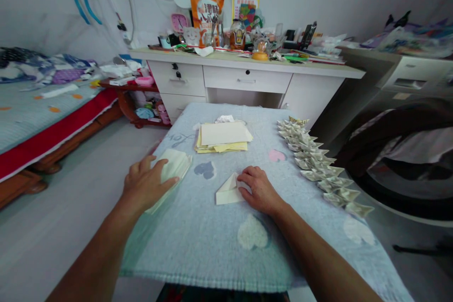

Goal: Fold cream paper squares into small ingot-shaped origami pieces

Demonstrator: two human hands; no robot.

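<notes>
My left hand [145, 181] lies over the near-left side of a stack of pale paper [176, 163], its thumb and fingers spread apart. Under my right hand [260, 189] is a folded piece of paper [226, 193] with a pointed top and a straight strip along its base. The curled fingers of that hand hold its right side, which they partly hide. Farther back sits a pile of white and yellow paper sheets [223, 134]. Rows of folded paper boats [314, 160] line the right side of the table.
A blue cloth with heart shapes covers the table [212, 245]. Beyond it stands a white desk [244, 78] loaded with jars, a pink clock [179, 22] and an orange snack bag [205, 12]. A bed [53, 104] is at left, a washing machine [406, 80] at right.
</notes>
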